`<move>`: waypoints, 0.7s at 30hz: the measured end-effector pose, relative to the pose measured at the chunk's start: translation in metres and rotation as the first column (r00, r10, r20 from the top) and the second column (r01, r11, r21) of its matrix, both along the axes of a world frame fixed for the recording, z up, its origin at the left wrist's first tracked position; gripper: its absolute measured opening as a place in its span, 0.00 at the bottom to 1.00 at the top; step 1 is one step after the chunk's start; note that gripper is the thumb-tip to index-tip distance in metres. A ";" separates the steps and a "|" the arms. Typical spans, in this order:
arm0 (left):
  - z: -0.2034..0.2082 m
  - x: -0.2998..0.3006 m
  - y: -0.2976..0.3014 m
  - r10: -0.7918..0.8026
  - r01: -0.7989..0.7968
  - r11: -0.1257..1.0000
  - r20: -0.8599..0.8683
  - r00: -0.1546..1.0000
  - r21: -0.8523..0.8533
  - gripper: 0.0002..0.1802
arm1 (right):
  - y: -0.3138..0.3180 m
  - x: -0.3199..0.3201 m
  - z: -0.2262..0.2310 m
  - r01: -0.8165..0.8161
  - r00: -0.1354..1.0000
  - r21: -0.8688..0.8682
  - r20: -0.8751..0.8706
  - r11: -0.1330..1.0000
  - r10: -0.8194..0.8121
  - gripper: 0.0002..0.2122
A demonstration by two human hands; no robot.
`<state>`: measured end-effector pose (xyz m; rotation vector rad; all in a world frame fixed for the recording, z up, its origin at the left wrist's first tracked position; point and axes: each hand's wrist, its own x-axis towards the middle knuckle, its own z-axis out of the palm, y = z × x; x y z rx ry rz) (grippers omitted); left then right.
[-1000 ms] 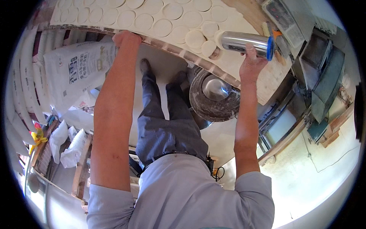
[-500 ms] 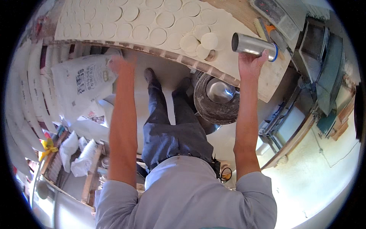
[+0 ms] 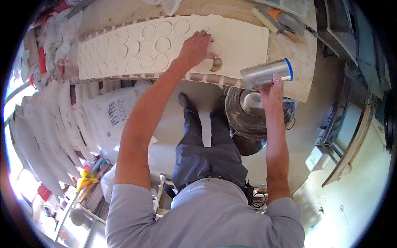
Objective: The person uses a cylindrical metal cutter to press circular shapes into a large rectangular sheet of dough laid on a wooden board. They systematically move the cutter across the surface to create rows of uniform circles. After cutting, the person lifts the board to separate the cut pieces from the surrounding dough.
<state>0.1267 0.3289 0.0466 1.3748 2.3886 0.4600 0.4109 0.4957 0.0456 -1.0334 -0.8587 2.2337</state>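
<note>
Pale, cream-coloured dough, rolled into a long flat sheet [image 3: 231,37], lies across the wooden worktable [image 3: 308,78] at the top of the head view, and most of its left part is already marked with rows of cut round discs [image 3: 136,51]. The left hand [image 3: 196,47] rests on the sheet just at the border between the cut circles and the smooth uncut part; its fingers are spread and press down on the dough, they do not grasp anything (a small brownish spot next to the fingers I cannot identify). The right hand [image 3: 271,89] grasps a shiny metal cylinder with a blue rim [image 3: 266,73], holding it on its side near the front edge of the table, just beside the sheet and not touching it. Below the table stands a round dark pot with a metal bowl inside [image 3: 252,109], and white sacks [image 3: 111,115] lean to the left. A flat brush with an orange handle [image 3: 275,20] lies at the far side of the table. In my judgement, the step in hand is cutting discs, between two cuts. The next move seems to call for turning the cylinder with its open rim downward, placing it over the uncut dough close beside the last circle, and pressing straight down while the left hand keeps the sheet from sliding.
</note>
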 end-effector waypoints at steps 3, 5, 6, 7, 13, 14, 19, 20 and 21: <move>0.003 0.007 0.008 0.055 -0.055 0.998 0.011 0.998 -0.011 0.31 | 0.001 0.018 0.001 -0.022 1.000 0.034 -0.012 0.999 0.022 0.30; 0.006 0.012 0.012 0.076 -0.075 0.996 0.031 0.997 -0.042 0.32 | 0.002 0.027 0.003 -0.015 1.000 0.029 -0.011 0.999 0.015 0.30; 0.007 0.014 0.014 0.090 -0.088 0.995 0.041 0.995 -0.057 0.33 | 0.001 0.028 0.005 0.005 1.000 0.008 0.002 1.000 -0.005 0.31; 0.008 0.016 0.015 0.087 -0.085 0.995 0.057 0.995 -0.046 0.34 | 0.001 0.029 0.005 0.024 1.000 -0.013 0.015 1.000 -0.024 0.32; -0.011 0.021 0.006 0.194 -0.216 0.967 0.160 0.968 0.133 0.36 | 0.012 0.048 -0.016 -0.016 0.998 -0.046 0.064 0.999 0.019 0.30; -0.011 0.021 0.007 0.222 -0.249 0.959 0.190 0.956 0.133 0.36 | 0.013 0.050 -0.017 -0.034 0.998 -0.024 0.059 0.999 0.035 0.29; -0.012 0.021 0.014 0.321 -0.336 0.939 0.174 0.931 0.070 0.33 | 0.012 0.054 -0.029 0.000 0.995 0.006 0.097 1.000 -0.001 0.24; -0.011 0.020 0.015 0.322 -0.334 0.941 0.158 0.933 0.056 0.32 | 0.011 0.052 -0.026 -0.004 0.993 -0.018 0.120 1.000 0.006 0.26; -0.011 0.020 0.015 0.323 -0.332 0.942 0.142 0.936 0.042 0.31 | 0.011 0.048 -0.021 -0.008 0.990 -0.042 0.143 0.999 0.014 0.28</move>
